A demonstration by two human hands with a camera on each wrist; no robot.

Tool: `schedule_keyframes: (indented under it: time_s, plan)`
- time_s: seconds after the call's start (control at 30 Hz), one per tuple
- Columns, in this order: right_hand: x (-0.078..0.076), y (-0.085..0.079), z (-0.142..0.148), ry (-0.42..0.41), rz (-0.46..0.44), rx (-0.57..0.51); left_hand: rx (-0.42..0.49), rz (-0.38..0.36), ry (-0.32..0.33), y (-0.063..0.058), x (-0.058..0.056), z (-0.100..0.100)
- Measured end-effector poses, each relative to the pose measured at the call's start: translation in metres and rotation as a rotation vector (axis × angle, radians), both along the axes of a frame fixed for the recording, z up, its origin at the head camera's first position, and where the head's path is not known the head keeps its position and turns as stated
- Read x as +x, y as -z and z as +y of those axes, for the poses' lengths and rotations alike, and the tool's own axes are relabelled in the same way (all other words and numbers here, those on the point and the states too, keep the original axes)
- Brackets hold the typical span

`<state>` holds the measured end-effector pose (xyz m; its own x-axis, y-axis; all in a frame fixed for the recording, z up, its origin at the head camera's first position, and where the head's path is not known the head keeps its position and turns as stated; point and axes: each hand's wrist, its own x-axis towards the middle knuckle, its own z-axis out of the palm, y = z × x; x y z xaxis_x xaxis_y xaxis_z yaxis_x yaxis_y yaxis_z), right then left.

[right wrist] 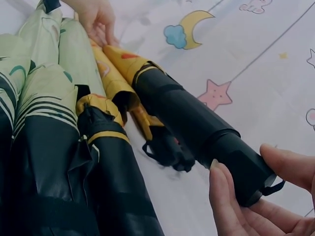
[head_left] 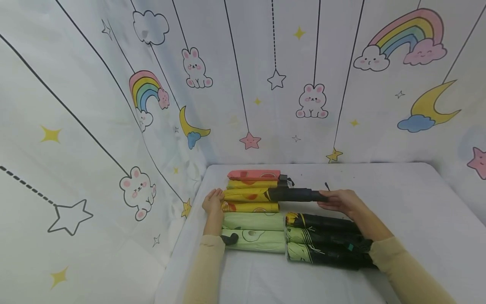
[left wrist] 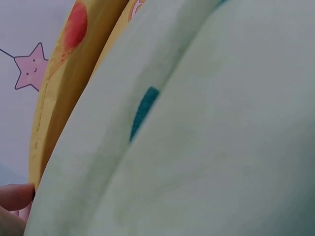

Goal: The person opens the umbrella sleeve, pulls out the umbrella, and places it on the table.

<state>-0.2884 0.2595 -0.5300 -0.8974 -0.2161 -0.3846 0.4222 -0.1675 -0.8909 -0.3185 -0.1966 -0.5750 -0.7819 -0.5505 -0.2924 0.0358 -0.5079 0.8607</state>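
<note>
A folding umbrella [head_left: 290,194] with a black handle sticks out of a yellow fruit-print sleeve [head_left: 243,195], held level between both hands. My right hand [head_left: 343,200] pinches the handle end, fingertips and thumb on either side of it, as the right wrist view shows closely. At the sleeve's far left end, my left hand [head_left: 213,203] pinches the yellow fabric between thumb and fingers. A second yellow sleeve [head_left: 252,207] lies just in front. Light green avocado-print sleeves [left wrist: 197,147] fill most of the left wrist view and hide much of the left hand.
Behind lie a red sleeve [head_left: 253,174] and another yellow sleeve [head_left: 248,184]. In front right, several folded umbrellas [head_left: 322,238], black with green or yellow ends, lie side by side. A light green sleeve [head_left: 262,240] lies near the left forearm. Printed curtains [head_left: 258,84] border the white table [head_left: 265,278].
</note>
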Motion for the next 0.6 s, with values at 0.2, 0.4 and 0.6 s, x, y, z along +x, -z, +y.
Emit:
schedule_keyframes:
  time_s: [0.2,0.4,0.6]
  plan:
    - [0.002,-0.001,0.006,-0.014,-0.008,-0.013,0.032,0.024,-0.018,0.002,-0.002,-0.001]
    - [0.003,-0.001,0.012,-0.026,0.000,-0.027,0.038,0.021,-0.025,0.002,-0.003,-0.001]
    - [0.004,-0.002,0.014,-0.029,0.004,-0.030,0.026,0.010,-0.009,0.000,-0.001,-0.001]
